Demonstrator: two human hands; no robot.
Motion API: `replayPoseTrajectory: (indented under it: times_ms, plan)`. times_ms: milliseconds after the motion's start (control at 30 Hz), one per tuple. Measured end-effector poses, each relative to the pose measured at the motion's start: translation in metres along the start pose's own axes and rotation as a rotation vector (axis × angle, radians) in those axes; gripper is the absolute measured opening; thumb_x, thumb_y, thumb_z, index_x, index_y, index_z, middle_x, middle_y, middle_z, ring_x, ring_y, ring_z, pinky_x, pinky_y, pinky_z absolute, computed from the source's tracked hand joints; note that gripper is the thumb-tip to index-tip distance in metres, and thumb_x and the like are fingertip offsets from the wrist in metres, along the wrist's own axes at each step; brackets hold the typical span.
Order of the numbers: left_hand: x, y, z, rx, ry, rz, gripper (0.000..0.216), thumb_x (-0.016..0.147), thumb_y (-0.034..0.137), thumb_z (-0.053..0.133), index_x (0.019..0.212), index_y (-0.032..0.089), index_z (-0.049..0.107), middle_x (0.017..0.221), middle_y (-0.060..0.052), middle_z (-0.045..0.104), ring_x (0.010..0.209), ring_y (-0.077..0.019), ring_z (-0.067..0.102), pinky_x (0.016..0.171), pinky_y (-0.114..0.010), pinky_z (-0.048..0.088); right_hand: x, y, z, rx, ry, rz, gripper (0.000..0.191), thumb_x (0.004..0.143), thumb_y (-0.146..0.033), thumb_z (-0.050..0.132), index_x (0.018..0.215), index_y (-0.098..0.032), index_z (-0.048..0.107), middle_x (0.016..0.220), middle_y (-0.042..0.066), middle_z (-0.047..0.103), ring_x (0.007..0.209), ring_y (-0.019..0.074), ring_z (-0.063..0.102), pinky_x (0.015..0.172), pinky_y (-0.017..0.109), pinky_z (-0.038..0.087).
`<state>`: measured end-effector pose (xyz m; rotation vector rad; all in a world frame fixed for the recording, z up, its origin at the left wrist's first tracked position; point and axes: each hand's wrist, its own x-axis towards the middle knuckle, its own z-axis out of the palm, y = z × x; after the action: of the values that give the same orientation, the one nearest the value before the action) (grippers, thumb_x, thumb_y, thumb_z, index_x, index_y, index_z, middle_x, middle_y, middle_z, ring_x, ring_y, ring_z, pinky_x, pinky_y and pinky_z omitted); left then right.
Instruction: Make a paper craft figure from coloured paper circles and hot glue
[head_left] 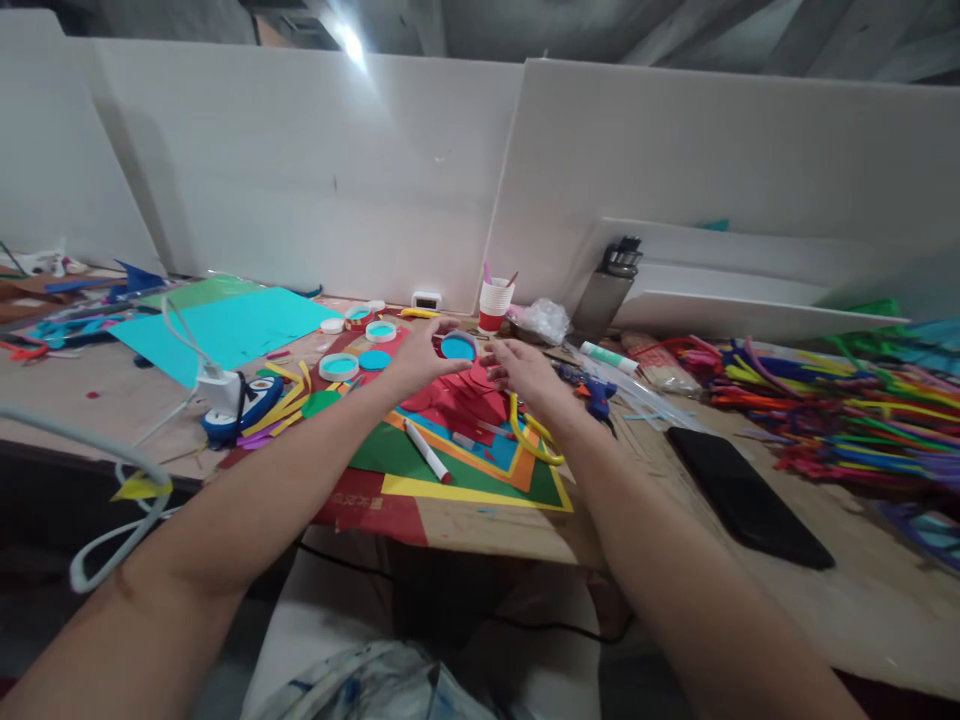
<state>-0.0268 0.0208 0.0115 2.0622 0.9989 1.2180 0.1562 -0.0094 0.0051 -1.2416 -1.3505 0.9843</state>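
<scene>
In the head view, the left hand (420, 358) was at the centre of the frame, its thumb and fingers curved around a blue-faced ring (458, 347) and grasping it by the edge. The right hand (525, 370) was just right of centre with its fingers bent towards the ring's right side; whether its fingertips touched the ring or stayed just apart, I could not tell. The ring was held up at the middle of the frame, above some red paper (491, 405).

Left of centre lay a white-rimmed ring with a turquoise middle (339, 367), and near it a flat blue disc (375, 360). Below the hands, a white marker with a red end (427, 452) lay slantwise on a green sheet (375, 450), with a yellow sheet (487, 497) showing under its lower edge. A yellow loop (517, 420) was beside the right wrist, and a blue glue gun (599, 396) lay farther right.

A turquoise sheet (232, 330) spread across the left of the frame. A stack of paper cups (495, 305) stood above centre, a dark phone (750, 498) lay at lower right, and colourful pipe cleaners (847, 410) were heaped at the right edge
</scene>
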Motion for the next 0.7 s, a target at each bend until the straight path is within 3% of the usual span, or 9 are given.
replayPoseTrajectory:
  times_ms: [133, 300, 467, 600, 700]
  plan:
    - [0.000, 0.001, 0.005, 0.019, -0.050, 0.052, 0.065, 0.063, 0.032, 0.079, 0.121, 0.015, 0.054, 0.127, -0.014, 0.058, 0.110, -0.0237, 0.059, 0.091, -0.035, 0.049, -0.004, -0.003, 0.009, -0.043, -0.036, 0.033, 0.005, 0.085, -0.016, 0.054, 0.086, -0.016, 0.058, 0.068, 0.000, 0.062, 0.051, 0.0081, 0.056, 0.044, 0.018, 0.044]
    - [0.002, -0.004, 0.005, -0.120, -0.093, 0.082, 0.069, 0.063, 0.032, 0.080, 0.124, 0.016, 0.052, 0.130, -0.015, 0.056, 0.113, -0.0248, 0.058, 0.094, -0.038, 0.049, -0.007, -0.009, 0.007, 0.147, -0.057, 0.109, 0.012, 0.078, -0.007, 0.058, 0.086, -0.015, 0.058, 0.055, -0.003, 0.058, 0.047, 0.0076, 0.052, 0.045, 0.018, 0.044]
    - [0.002, -0.008, 0.004, -0.401, -0.159, 0.060, 0.078, 0.060, 0.028, 0.082, 0.131, 0.021, 0.049, 0.139, -0.014, 0.049, 0.124, -0.0270, 0.052, 0.101, -0.039, 0.044, -0.013, -0.016, 0.004, 0.365, -0.167, 0.164, 0.007, 0.074, -0.008, 0.061, 0.077, -0.015, 0.060, 0.058, -0.003, 0.059, 0.048, 0.0063, 0.052, 0.047, 0.017, 0.046]
    - [0.000, -0.007, 0.004, -0.520, -0.190, -0.043, 0.074, 0.062, 0.027, 0.082, 0.129, 0.018, 0.052, 0.128, -0.015, 0.059, 0.117, -0.0266, 0.056, 0.098, -0.039, 0.046, -0.014, -0.015, 0.004, 0.452, -0.242, 0.178, 0.008, 0.074, -0.009, 0.062, 0.080, -0.014, 0.060, 0.060, -0.002, 0.060, 0.049, 0.0063, 0.053, 0.049, 0.018, 0.048]
    - [0.000, -0.004, 0.001, -0.499, -0.198, -0.041, 0.065, 0.066, 0.029, 0.079, 0.125, 0.017, 0.055, 0.121, -0.013, 0.062, 0.111, -0.0250, 0.059, 0.094, -0.038, 0.048, -0.012, -0.011, 0.007, 0.487, -0.254, 0.211, 0.009, 0.077, -0.007, 0.060, 0.082, -0.014, 0.059, 0.062, -0.001, 0.062, 0.051, 0.0074, 0.055, 0.053, 0.020, 0.050]
